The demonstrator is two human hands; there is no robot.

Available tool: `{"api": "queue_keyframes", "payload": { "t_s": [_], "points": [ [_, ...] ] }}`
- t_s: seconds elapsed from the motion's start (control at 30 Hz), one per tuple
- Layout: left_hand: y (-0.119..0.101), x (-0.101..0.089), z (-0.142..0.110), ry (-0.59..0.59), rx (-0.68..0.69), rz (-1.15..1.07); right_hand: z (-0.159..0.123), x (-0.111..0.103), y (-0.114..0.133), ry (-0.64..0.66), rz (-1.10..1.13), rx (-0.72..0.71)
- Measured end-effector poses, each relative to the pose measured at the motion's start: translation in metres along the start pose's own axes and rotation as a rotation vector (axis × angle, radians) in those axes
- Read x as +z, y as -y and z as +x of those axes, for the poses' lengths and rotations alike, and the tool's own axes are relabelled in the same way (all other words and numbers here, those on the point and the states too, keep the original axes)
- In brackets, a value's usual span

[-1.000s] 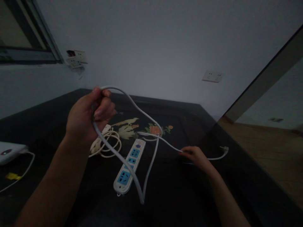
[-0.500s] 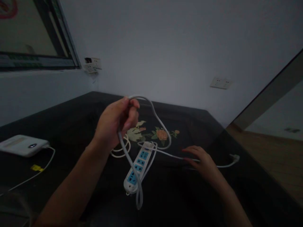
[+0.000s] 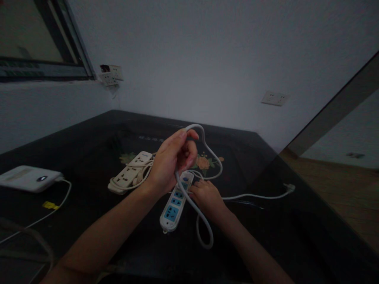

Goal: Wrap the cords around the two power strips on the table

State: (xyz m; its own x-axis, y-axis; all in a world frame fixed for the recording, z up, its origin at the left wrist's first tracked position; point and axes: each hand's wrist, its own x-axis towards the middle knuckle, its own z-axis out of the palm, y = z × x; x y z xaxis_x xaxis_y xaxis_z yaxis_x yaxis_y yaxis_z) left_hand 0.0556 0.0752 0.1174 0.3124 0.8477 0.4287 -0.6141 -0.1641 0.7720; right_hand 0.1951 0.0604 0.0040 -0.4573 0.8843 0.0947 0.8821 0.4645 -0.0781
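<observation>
My left hand [image 3: 180, 154] is raised above the table, thumb and fingers pinching a looped white cord [image 3: 212, 154]. One end of the loop arches behind the hand; the other hangs down in front and curls near the table. Below it lies a white power strip [image 3: 173, 213] with blue sockets, with cord around its upper part. My right hand [image 3: 207, 197] is closed at the strip's right side, fingertips at its edge and partly hidden. From beside this hand the cord runs right to a white plug [image 3: 289, 188] lying on the table.
A second, cream power strip [image 3: 130, 173] with its cord wrapped around it lies left of my left hand. Farther left is a white box-like device [image 3: 29, 178] with a thin cable and yellow tag [image 3: 50, 205]. The dark table [image 3: 254, 244] meets a wall with sockets [image 3: 274, 98].
My right hand has moved left from the cord to the power strip. My left hand has shifted right, still pinching the cord, and the cream strip has come into view.
</observation>
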Motion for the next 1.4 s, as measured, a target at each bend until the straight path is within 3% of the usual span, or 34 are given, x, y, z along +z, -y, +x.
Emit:
{"api": "queue_keyframes", "payload": {
  "t_s": [0.13,0.3,0.47,0.6,0.7,0.8,0.93,1.1,1.23,1.4],
  "points": [
    [-0.003,-0.009,0.012,-0.097,-0.043,-0.055,-0.024,-0.018,-0.02,-0.244,0.407,-0.004],
    [-0.003,-0.023,0.026,-0.16,-0.082,-0.162,-0.056,-0.045,-0.05,-0.6,0.777,0.254],
    [-0.002,-0.028,0.032,-0.216,-0.087,-0.198,-0.069,-0.058,-0.071,-0.901,1.123,0.305],
    [-0.008,-0.037,0.035,-0.309,0.012,-0.258,-0.073,-0.059,-0.099,-1.161,1.274,0.333],
    [-0.016,-0.05,0.039,-0.405,0.084,-0.275,-0.078,-0.051,-0.129,-1.26,1.277,0.475],
    [-0.022,-0.06,0.042,-0.428,0.053,-0.204,-0.08,-0.039,-0.156,-1.253,1.296,0.595],
    [-0.019,-0.061,0.045,-0.445,-0.004,-0.172,-0.079,-0.028,-0.185,-1.134,1.246,0.7],
    [-0.008,-0.062,0.048,-0.425,0.027,-0.225,-0.078,-0.017,-0.219,-0.996,1.15,0.87],
    [0.002,-0.069,0.053,-0.447,-0.007,-0.217,-0.084,0.0,-0.234,-0.867,1.137,0.955],
    [0.031,-0.084,0.069,-0.43,0.068,-0.15,-0.088,0.021,-0.242,-0.689,1.104,1.013]
  ]
}}
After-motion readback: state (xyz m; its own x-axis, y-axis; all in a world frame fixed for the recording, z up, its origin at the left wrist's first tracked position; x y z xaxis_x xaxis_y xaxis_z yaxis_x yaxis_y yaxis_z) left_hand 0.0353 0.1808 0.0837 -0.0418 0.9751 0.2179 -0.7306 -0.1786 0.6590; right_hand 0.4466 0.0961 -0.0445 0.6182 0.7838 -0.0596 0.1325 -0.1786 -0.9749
